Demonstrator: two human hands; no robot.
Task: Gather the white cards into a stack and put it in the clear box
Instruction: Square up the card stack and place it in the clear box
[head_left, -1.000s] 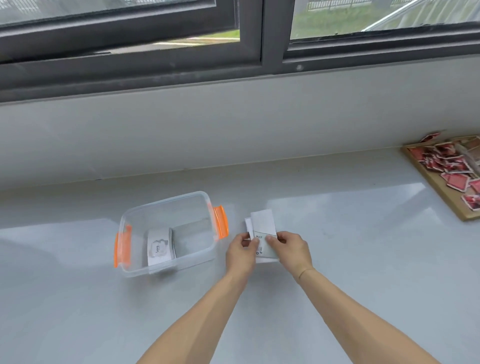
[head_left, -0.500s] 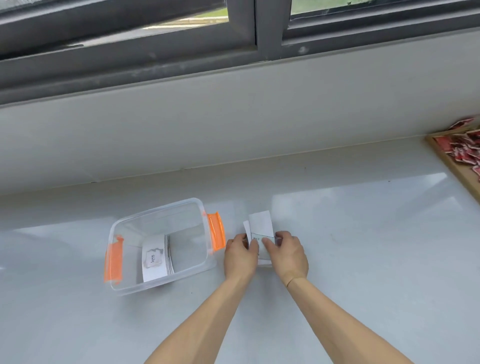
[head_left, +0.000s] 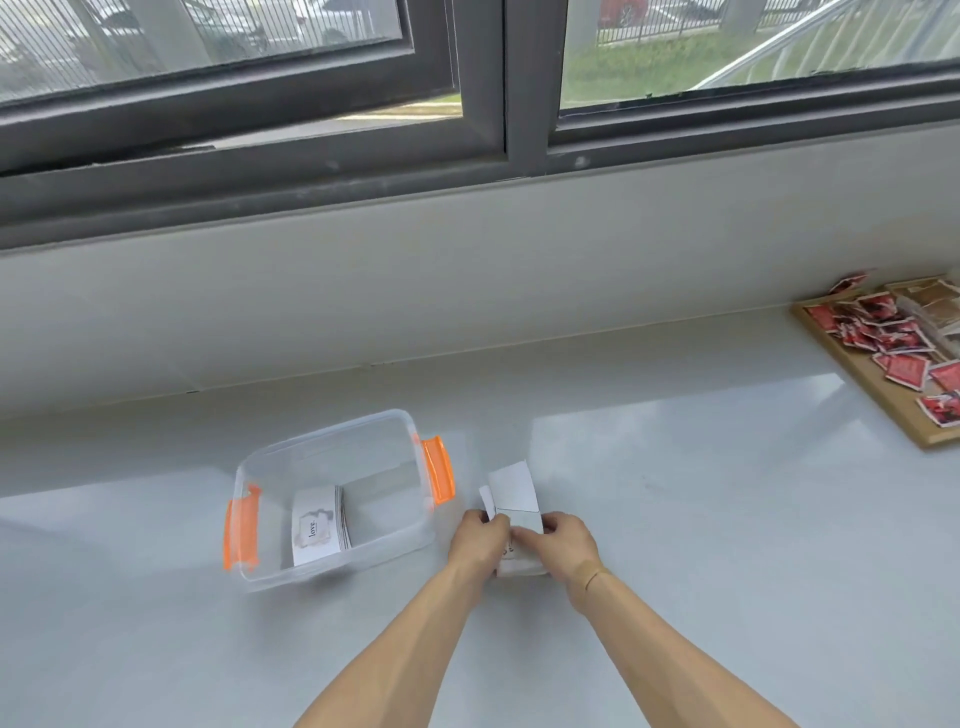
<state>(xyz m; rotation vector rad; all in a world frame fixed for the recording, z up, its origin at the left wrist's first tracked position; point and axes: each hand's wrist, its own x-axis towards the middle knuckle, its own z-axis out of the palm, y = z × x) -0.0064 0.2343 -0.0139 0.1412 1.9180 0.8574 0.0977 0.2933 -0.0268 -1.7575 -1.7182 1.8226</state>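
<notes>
A clear box (head_left: 332, 441) with two orange handles stands on the pale counter, left of my hands. Inside it lies a stack of white cards (head_left: 317, 527) with the word "love" on top. Just right of the box, a few loose white cards (head_left: 511, 491) lie overlapping on the counter. My left hand (head_left: 475, 540) pinches their left side and my right hand (head_left: 563, 543) pinches their right side. My fingers hide the near ends of these cards.
A wooden tray (head_left: 893, 410) with several red packets (head_left: 878, 332) sits at the far right. A low white wall and a dark window frame (head_left: 498, 150) close off the back of the counter (head_left: 701, 519).
Both hands have stayed on the loose cards and pressed a little closer together. The view tilted down and then back up; the box and its stack have not moved.
</notes>
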